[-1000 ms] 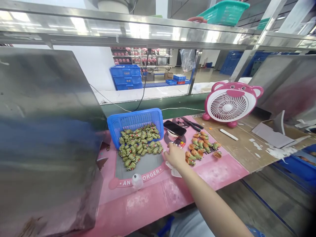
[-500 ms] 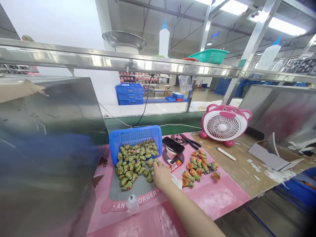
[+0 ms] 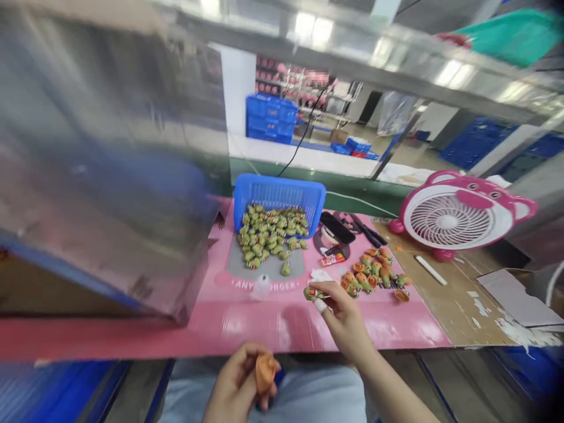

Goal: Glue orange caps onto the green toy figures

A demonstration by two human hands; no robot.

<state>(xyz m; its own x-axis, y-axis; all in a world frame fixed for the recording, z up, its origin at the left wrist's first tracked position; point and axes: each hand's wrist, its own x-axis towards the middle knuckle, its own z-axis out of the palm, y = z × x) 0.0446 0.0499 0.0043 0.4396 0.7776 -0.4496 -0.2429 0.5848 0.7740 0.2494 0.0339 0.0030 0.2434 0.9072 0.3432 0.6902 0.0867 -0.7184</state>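
Observation:
My left hand [image 3: 240, 385] is closed on a small orange moulded piece [image 3: 265, 373], low over my lap at the table's front edge. A dark blue bit shows beside its fingers; I cannot make out what it is. Above the pink mat [image 3: 238, 332], my right hand [image 3: 346, 320] pinches a small green figure part [image 3: 312, 292] with a red and white mark, between thumb and fingers. White tape wraps the thumb tip. Many similar green parts [image 3: 273, 229] spill from a tipped blue basket [image 3: 282, 185]. Joined orange-and-green pieces [image 3: 374, 270] lie right of my right hand.
A small translucent bottle [image 3: 261, 286] stands on the mat. Farther back lie a black phone [image 3: 337, 228], a red packet [image 3: 332, 259] and black-handled pliers [image 3: 370, 232]. A pink fan [image 3: 458, 217] stands at right, a metal box [image 3: 176, 235] at left, a shelf rail [image 3: 352, 70] above.
My right hand has drawn back from the green pile toward me, carrying one green part. My left hand has come into view with the orange piece. The view has tilted down.

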